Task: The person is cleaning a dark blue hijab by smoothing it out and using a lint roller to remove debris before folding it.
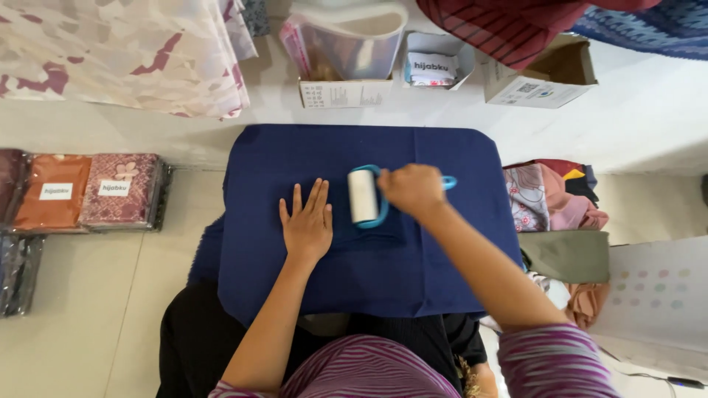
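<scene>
The left hand (pixel 307 223) lies flat, palm down and fingers spread, on a smooth dark navy blue cloth (pixel 442 250) draped over a low board, the forearm running straight back toward the body. The right hand (pixel 411 189) is curled into a fist around the handle of a lint roller with a white sticky drum and a bright blue plastic frame (pixel 363 196) — the drum rests on the cloth just beside the left fingertips, its axis pointing away from the person.

Most of the handle is buried in the fist; only its blue end shows past the knuckles. The board under the cloth is entirely covered, and the striped purple sleeves (pixel 557 361) are cut off at the lower edge.

The cloth sits over pale floor tiles (pixel 88 295). Wrapped packets of patterned fabric (pixel 122 190) lie to the left, open white cardboard boxes (pixel 344 92) stand against the far wall, and a heap of folded pink and olive textiles (pixel 560 214) sits to the right.
</scene>
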